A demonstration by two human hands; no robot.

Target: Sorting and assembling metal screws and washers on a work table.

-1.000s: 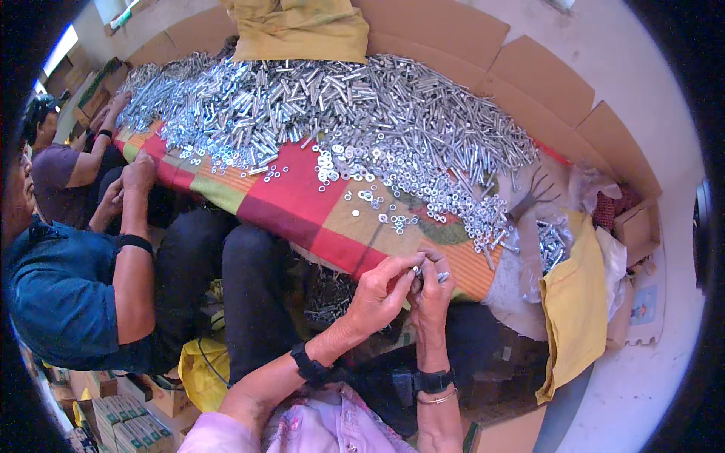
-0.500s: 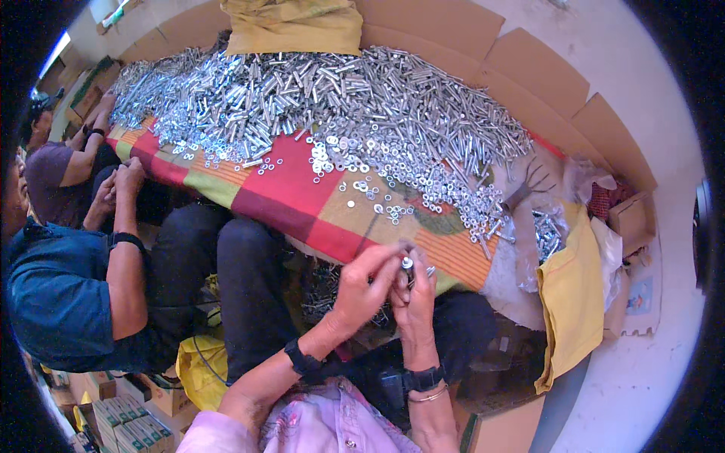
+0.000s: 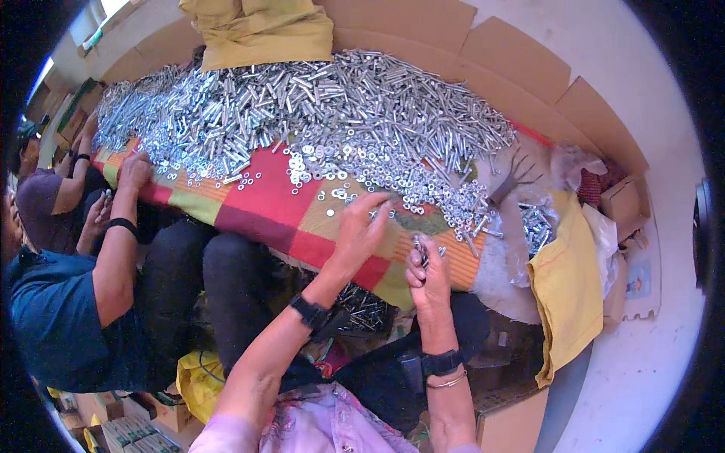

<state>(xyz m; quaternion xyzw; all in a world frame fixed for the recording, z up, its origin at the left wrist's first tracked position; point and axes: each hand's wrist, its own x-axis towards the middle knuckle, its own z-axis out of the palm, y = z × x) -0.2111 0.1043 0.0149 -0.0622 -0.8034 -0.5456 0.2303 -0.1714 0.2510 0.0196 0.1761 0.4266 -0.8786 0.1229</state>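
My left hand (image 3: pixel 361 230) reaches over the table edge to the loose washers, its fingers bent and close together at the tips. Whether a small piece is between them I cannot make out. Nearer to me, my right hand (image 3: pixel 429 279) is closed around metal bolts (image 3: pixel 420 248), whose shiny ends stick out by the thumb. Loose washers (image 3: pixel 340 193) lie scattered on the checked cloth (image 3: pixel 260 215) beyond my left hand. A pile of nuts (image 3: pixel 462 205) is to their right. Behind these spreads a large heap of silvery bolts or pins (image 3: pixel 302 98).
A rusty hand rake (image 3: pixel 513 183) stands by the nuts, beside a plastic bag of bolts (image 3: pixel 536 230) and a yellow sack (image 3: pixel 568 302). Cardboard (image 3: pixel 513 64) walls the far side. Below the table edge is a crate of bolts (image 3: pixel 362 306). Co-workers sit at left, the nearer in a blue shirt (image 3: pixel 57 309).
My hands were together at a bolt with a washer or nut. They have since parted: the left has moved forward to the washers, while the right keeps the bolts.
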